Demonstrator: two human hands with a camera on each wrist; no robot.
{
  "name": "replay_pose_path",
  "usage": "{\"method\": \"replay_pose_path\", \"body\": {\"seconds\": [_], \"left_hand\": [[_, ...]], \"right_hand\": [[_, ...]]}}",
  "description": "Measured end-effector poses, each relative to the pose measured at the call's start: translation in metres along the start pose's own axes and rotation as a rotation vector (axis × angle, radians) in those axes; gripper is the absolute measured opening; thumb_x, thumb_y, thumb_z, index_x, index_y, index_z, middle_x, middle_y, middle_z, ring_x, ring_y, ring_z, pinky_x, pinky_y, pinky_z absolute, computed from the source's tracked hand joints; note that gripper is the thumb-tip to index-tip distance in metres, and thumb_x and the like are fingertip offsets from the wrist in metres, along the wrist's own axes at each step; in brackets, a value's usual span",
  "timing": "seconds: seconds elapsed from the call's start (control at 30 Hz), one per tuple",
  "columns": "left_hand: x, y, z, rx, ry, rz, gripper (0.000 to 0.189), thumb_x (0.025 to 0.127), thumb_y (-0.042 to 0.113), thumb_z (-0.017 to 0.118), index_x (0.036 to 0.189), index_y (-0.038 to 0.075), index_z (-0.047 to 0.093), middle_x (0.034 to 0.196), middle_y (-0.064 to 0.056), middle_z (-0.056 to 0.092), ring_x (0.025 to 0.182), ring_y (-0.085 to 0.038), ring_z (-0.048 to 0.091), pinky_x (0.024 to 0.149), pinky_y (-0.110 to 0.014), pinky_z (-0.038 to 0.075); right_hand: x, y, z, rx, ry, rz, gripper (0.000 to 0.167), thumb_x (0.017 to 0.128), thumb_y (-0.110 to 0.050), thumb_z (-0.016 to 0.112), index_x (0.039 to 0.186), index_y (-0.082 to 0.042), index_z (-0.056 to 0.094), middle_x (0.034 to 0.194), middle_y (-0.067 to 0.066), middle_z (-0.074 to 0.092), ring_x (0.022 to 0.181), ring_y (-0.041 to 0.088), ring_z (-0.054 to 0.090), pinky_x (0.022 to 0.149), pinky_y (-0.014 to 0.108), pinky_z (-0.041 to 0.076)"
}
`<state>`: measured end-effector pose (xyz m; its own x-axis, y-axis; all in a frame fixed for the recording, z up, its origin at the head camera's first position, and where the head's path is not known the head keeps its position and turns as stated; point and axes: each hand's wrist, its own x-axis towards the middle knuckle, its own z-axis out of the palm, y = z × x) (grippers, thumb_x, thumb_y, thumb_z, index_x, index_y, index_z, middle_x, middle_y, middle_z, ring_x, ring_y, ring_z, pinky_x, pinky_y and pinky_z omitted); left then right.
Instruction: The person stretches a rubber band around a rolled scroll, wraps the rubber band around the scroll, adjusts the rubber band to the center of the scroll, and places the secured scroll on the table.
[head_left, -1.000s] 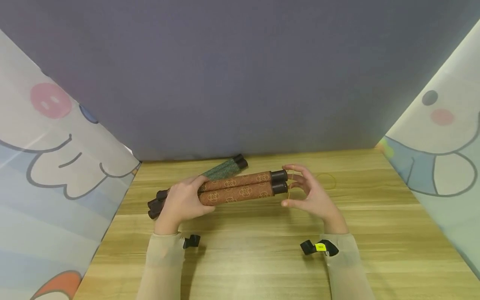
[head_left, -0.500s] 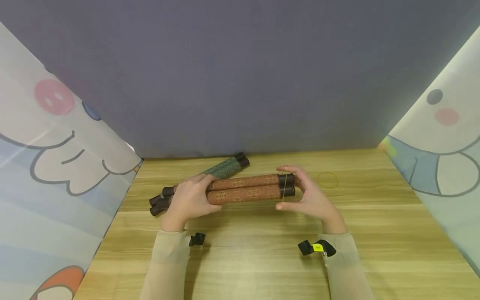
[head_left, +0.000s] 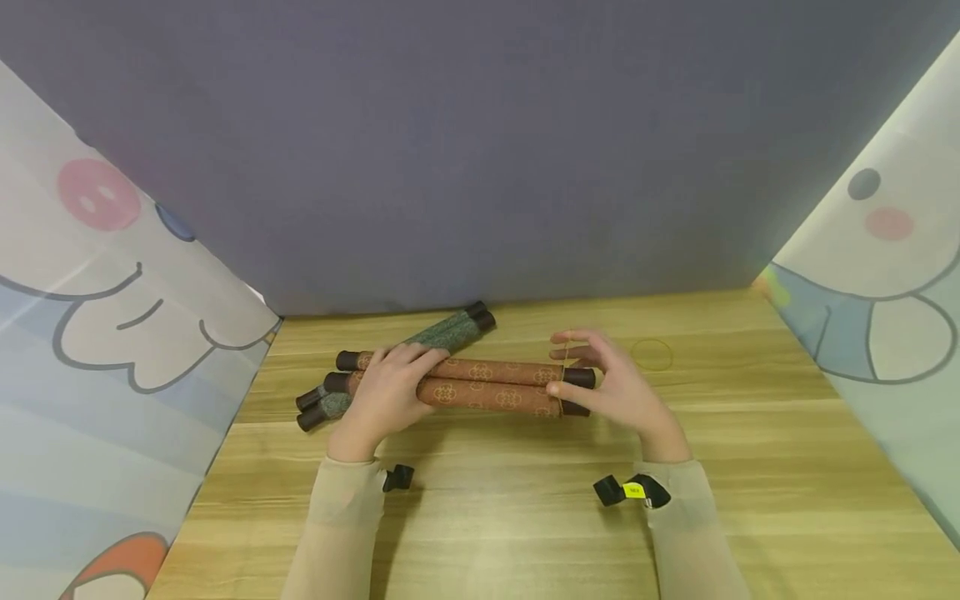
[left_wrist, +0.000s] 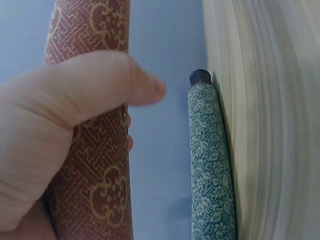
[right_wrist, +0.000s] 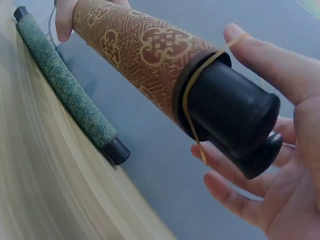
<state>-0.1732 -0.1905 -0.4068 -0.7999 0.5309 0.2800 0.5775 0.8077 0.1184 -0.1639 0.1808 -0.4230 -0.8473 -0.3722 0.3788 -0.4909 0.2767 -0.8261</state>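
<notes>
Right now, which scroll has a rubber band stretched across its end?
The red-brown, gold-patterned scroll, held by the left hand: the yellow band crosses its dark end by the right hand. The green scroll shows none.

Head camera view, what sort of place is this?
Probably a screened-off work booth, indoors: a wood-grain table, a plain grey panel behind it, and cartoon-printed sheets on both sides.
</notes>
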Motion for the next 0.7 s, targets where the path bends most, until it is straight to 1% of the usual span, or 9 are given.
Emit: {"method": "replay_pose_path", "body": {"seconds": [0.07, 0.17, 0.23, 0.33, 0.5, 0.53, 0.6, 0.63, 0.7], "left_hand": [[-0.001, 0.000, 0.000, 0.006, 0.004, 0.009, 0.086, 0.068, 0.015, 0.105, 0.145, 0.017, 0.069, 0.133, -0.008, 0.073, 0.126, -0.036, 0.067, 0.114, -0.063, 0.043], [-0.002, 0.000, -0.003, 0.036, -0.001, 0.007, 0.085, 0.068, 0.012, 0.105, 0.145, 0.019, 0.069, 0.133, -0.007, 0.073, 0.127, -0.035, 0.066, 0.115, -0.066, 0.040], [-0.002, 0.001, -0.005, 0.069, -0.011, 0.001, 0.083, 0.070, 0.012, 0.104, 0.145, 0.021, 0.069, 0.133, -0.005, 0.073, 0.128, -0.035, 0.064, 0.116, -0.069, 0.036], [-0.002, 0.004, -0.007, 0.105, -0.020, -0.004, 0.083, 0.071, 0.013, 0.104, 0.145, 0.023, 0.069, 0.134, -0.004, 0.072, 0.130, -0.034, 0.061, 0.117, -0.074, 0.031], [-0.001, 0.007, -0.006, 0.120, -0.009, 0.012, 0.084, 0.071, 0.013, 0.104, 0.146, 0.026, 0.068, 0.135, -0.003, 0.070, 0.130, -0.038, 0.055, 0.113, -0.075, 0.028], [-0.001, 0.007, -0.005, 0.120, -0.007, 0.017, 0.083, 0.072, 0.011, 0.104, 0.145, 0.026, 0.068, 0.135, -0.003, 0.070, 0.130, -0.039, 0.054, 0.112, -0.074, 0.029], [-0.002, 0.006, -0.003, 0.124, -0.007, 0.025, 0.082, 0.072, 0.005, 0.101, 0.145, 0.026, 0.068, 0.134, -0.002, 0.069, 0.130, -0.038, 0.053, 0.110, -0.073, 0.030], [-0.001, 0.006, -0.003, 0.120, -0.006, 0.027, 0.082, 0.073, 0.002, 0.099, 0.144, 0.026, 0.068, 0.134, -0.002, 0.069, 0.130, -0.038, 0.053, 0.110, -0.072, 0.030], [0.000, 0.007, -0.002, 0.112, -0.003, 0.035, 0.080, 0.073, -0.001, 0.096, 0.144, 0.027, 0.068, 0.133, -0.002, 0.069, 0.130, -0.037, 0.053, 0.111, -0.073, 0.029]], "right_hand": [[0.001, -0.003, 0.000, 0.040, 0.025, 0.088, 0.065, 0.093, -0.010, 0.088, 0.150, -0.005, 0.057, 0.149, 0.010, 0.063, 0.127, 0.034, 0.070, 0.103, 0.049, 0.059], [0.002, -0.009, -0.002, 0.140, 0.075, 0.249, 0.063, 0.096, -0.015, 0.087, 0.151, -0.005, 0.058, 0.150, 0.009, 0.064, 0.121, 0.026, 0.074, 0.098, 0.035, 0.061], [0.002, -0.015, -0.006, 0.194, 0.105, 0.346, 0.065, 0.096, -0.017, 0.087, 0.152, -0.005, 0.058, 0.151, 0.010, 0.064, 0.116, 0.020, 0.076, 0.097, 0.030, 0.060], [0.002, -0.021, -0.010, 0.232, 0.143, 0.450, 0.063, 0.097, -0.022, 0.086, 0.151, -0.002, 0.059, 0.148, 0.014, 0.065, 0.110, 0.015, 0.077, 0.102, 0.031, 0.056], [0.005, -0.014, -0.005, 0.324, 0.168, 0.530, 0.055, 0.106, -0.018, 0.074, 0.149, 0.011, 0.056, 0.140, 0.027, 0.068, 0.103, 0.017, 0.079, 0.114, 0.044, 0.052], [0.005, -0.011, -0.004, 0.360, 0.164, 0.548, 0.054, 0.107, -0.016, 0.072, 0.150, 0.013, 0.054, 0.141, 0.030, 0.066, 0.102, 0.018, 0.080, 0.118, 0.047, 0.048], [0.005, -0.006, -0.002, 0.402, 0.149, 0.582, 0.056, 0.108, -0.015, 0.070, 0.152, 0.014, 0.051, 0.148, 0.035, 0.060, 0.104, 0.020, 0.080, 0.127, 0.057, 0.034], [0.005, -0.004, -0.002, 0.417, 0.141, 0.599, 0.058, 0.109, -0.015, 0.070, 0.154, 0.014, 0.049, 0.151, 0.035, 0.056, 0.106, 0.020, 0.080, 0.128, 0.060, 0.030], [0.005, -0.001, -0.001, 0.438, 0.135, 0.623, 0.060, 0.109, -0.016, 0.069, 0.156, 0.014, 0.046, 0.157, 0.036, 0.050, 0.109, 0.021, 0.080, 0.129, 0.064, 0.026]]}}
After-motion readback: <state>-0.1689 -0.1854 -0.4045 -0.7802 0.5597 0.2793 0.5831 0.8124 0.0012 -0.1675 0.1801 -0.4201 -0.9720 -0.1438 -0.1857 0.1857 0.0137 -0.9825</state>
